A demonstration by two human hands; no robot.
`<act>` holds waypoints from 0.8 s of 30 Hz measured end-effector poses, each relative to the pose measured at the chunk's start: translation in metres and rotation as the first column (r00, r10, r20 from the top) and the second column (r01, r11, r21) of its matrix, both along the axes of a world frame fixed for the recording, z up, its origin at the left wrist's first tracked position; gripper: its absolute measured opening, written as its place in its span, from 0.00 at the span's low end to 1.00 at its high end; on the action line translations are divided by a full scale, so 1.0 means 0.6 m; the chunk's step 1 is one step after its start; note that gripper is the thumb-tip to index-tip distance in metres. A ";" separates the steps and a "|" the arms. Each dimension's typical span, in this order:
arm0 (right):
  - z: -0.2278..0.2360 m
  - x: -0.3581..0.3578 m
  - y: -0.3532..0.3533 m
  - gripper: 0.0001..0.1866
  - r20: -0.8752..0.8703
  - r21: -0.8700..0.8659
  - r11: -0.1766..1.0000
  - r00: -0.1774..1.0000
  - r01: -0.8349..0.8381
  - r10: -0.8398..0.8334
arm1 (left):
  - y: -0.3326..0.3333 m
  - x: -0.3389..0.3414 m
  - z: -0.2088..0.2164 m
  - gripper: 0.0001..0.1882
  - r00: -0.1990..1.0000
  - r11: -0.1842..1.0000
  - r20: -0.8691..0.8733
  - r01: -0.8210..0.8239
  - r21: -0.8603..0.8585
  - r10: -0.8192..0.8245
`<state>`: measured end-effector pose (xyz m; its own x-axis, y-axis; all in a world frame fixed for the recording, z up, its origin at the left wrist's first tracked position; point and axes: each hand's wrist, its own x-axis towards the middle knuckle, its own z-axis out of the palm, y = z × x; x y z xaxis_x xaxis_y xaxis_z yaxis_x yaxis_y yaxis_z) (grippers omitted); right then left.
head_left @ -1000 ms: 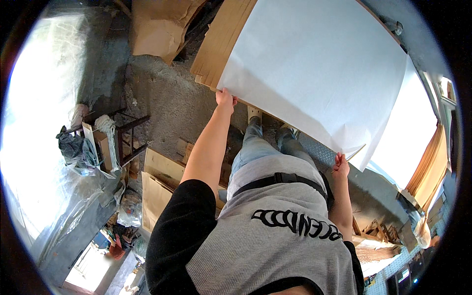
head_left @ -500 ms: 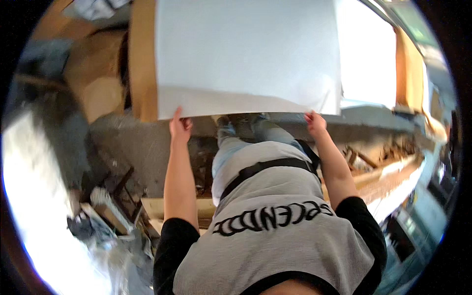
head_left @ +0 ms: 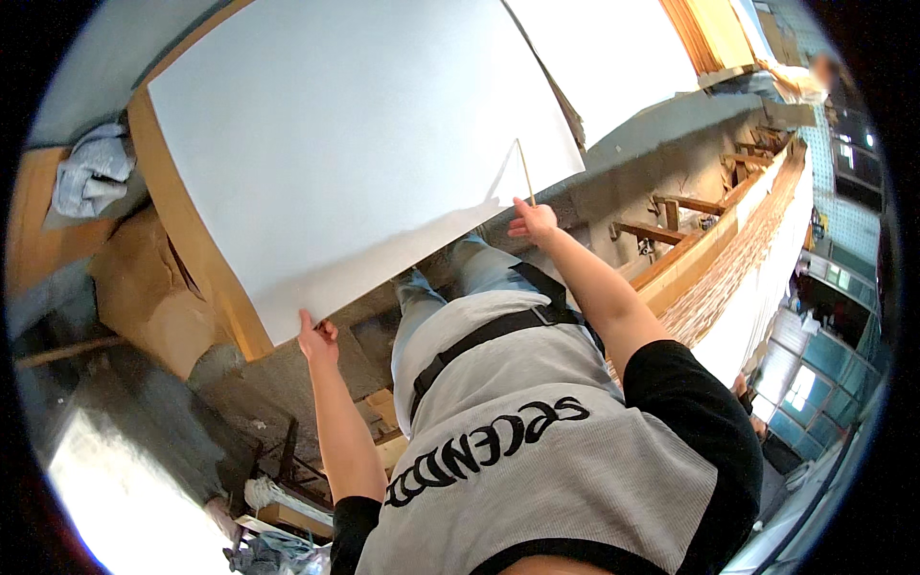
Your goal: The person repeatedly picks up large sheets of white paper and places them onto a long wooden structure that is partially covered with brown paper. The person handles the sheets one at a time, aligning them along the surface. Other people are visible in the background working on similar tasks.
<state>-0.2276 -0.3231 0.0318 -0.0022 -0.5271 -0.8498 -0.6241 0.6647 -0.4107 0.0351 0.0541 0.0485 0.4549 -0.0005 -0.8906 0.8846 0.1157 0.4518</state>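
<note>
A large white sheet (head_left: 374, 144) lies over a brown stack in front of me, its near edge running slantwise. My left hand (head_left: 318, 337) is at its near left corner, thumb on top and fingers curled under the edge. My right hand (head_left: 535, 223) is farther along the same edge, palm partly turned up and fingers loosely bent. A thin brown stick (head_left: 525, 171) rises from beside its thumb and casts a shadow on the sheet. How the fingers grip the stick is hard to see.
Another white-topped stack (head_left: 613, 57) stands beyond the sheet to the right. A long stack of thin layers (head_left: 738, 240) on a wooden frame lies to my right. Crumpled grey cloth (head_left: 94, 172) and brown cardboard (head_left: 153, 287) are at left. A person (head_left: 822, 77) shows blurred at far right.
The view has turned, so the sheet now lies slanted. My right hand has loosened from its pinch at the edge, and the thin stick now shows clearly. My left hand stays at the corner.
</note>
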 end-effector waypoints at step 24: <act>0.030 0.022 0.056 0.11 0.347 -0.067 0.949 0.899 0.308 -0.267 | 0.020 0.031 0.025 0.18 0.988 0.997 -0.134 0.068 -0.043 -0.074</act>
